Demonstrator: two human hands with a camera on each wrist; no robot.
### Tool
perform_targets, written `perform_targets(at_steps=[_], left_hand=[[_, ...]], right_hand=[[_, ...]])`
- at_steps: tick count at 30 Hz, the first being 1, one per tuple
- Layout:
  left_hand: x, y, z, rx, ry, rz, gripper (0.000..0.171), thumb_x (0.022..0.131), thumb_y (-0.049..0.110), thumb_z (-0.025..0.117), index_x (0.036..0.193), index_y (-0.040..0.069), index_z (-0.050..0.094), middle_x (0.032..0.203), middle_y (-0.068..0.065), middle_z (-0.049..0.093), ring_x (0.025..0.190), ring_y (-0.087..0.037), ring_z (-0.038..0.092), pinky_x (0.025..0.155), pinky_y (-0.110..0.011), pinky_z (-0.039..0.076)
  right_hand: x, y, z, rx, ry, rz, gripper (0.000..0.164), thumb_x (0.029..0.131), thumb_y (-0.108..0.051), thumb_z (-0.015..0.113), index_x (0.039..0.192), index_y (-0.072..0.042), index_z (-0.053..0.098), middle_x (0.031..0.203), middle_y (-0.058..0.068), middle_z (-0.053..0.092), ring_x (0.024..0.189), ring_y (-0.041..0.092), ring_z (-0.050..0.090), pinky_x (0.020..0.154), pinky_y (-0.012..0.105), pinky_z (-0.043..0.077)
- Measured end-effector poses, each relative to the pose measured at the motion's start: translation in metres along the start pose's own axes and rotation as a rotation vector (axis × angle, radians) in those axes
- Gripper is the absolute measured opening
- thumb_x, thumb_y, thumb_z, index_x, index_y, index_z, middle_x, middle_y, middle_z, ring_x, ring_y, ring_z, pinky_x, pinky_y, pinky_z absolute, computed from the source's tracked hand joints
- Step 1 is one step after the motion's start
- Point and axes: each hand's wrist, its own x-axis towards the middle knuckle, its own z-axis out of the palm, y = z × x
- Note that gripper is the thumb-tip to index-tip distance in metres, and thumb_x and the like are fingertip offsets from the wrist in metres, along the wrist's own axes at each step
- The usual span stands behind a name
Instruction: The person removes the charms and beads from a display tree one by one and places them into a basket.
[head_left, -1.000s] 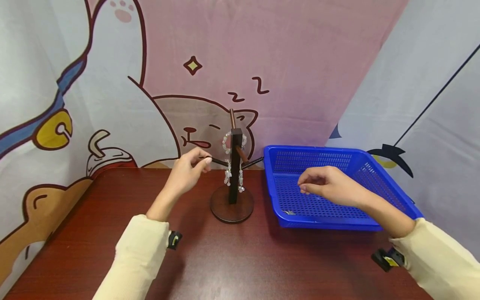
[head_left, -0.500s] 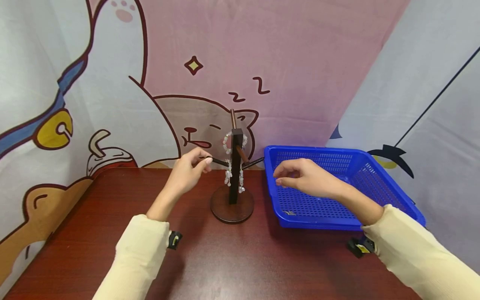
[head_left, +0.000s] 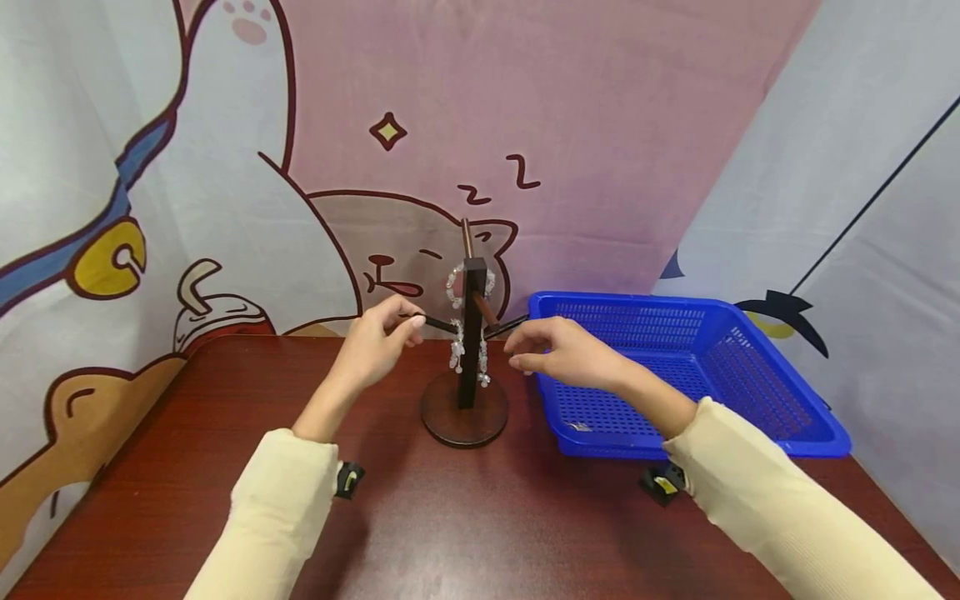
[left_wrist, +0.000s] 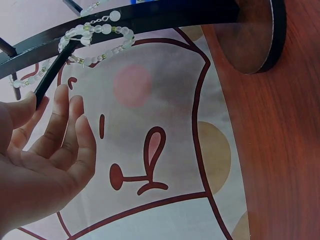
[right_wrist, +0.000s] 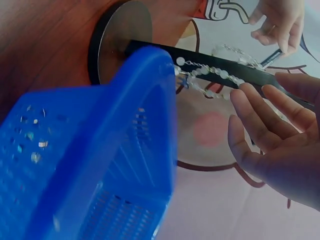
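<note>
A dark wooden jewelry stand (head_left: 468,358) with a round base stands upright on the table, pegs branching from its post. My left hand (head_left: 375,343) pinches the tip of the left peg (left_wrist: 52,75) between thumb and forefinger. A clear beaded bracelet (head_left: 457,348) hangs on that peg close to the post. Another beaded bracelet (right_wrist: 216,71) hangs on the right peg, and a third bracelet (head_left: 453,288) shows higher up behind the post. My right hand (head_left: 570,354) hovers at the right peg's outer end, over the basket's left rim, fingers loosely bent and holding nothing.
A blue plastic basket (head_left: 551,408) sits right of the stand, with a small shiny item (head_left: 578,426) near its front left corner. The reddish-brown table (head_left: 427,508) extends in front. A cartoon-printed cloth (head_left: 600,125) hangs behind.
My right hand has moved left from above the basket to the stand's right peg. The left hand stays on the left peg, and the stand and bracelets look unmoved.
</note>
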Motion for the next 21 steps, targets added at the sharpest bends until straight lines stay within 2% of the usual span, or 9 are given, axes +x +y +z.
perform_targets(at_steps=[9,16,21], left_hand=[[0.001,0.001,-0.001,0.008,-0.014,-0.034,0.013,0.093,0.017,0.055,0.099,0.007,0.061,0.076,-0.007,0.066,0.075,-0.021,0.060,0.065,-0.033,0.042],[0.000,0.004,-0.001,0.014,-0.020,-0.044,0.014,0.093,0.017,0.054,0.100,0.008,0.061,0.076,-0.006,0.066,0.075,-0.021,0.061,0.064,-0.033,0.042],[0.000,0.003,-0.001,0.016,-0.011,-0.028,0.012,0.092,0.016,0.055,0.098,0.007,0.061,0.075,-0.007,0.065,0.074,-0.021,0.061,0.064,-0.032,0.042]], right_hand=[[0.014,0.009,0.019,0.104,0.052,0.046,0.017,0.084,-0.005,0.062,0.099,0.003,0.063,0.081,0.005,0.064,0.073,0.031,0.062,0.062,0.028,0.047],[0.019,0.021,0.034,0.203,0.087,0.091,0.024,0.084,-0.005,0.061,0.106,0.005,0.060,0.090,0.017,0.065,0.071,0.023,0.062,0.062,0.030,0.048],[0.021,0.022,0.042,0.268,0.115,0.091,0.027,0.084,-0.003,0.061,0.108,0.008,0.058,0.091,0.019,0.065,0.070,0.026,0.062,0.060,0.028,0.048]])
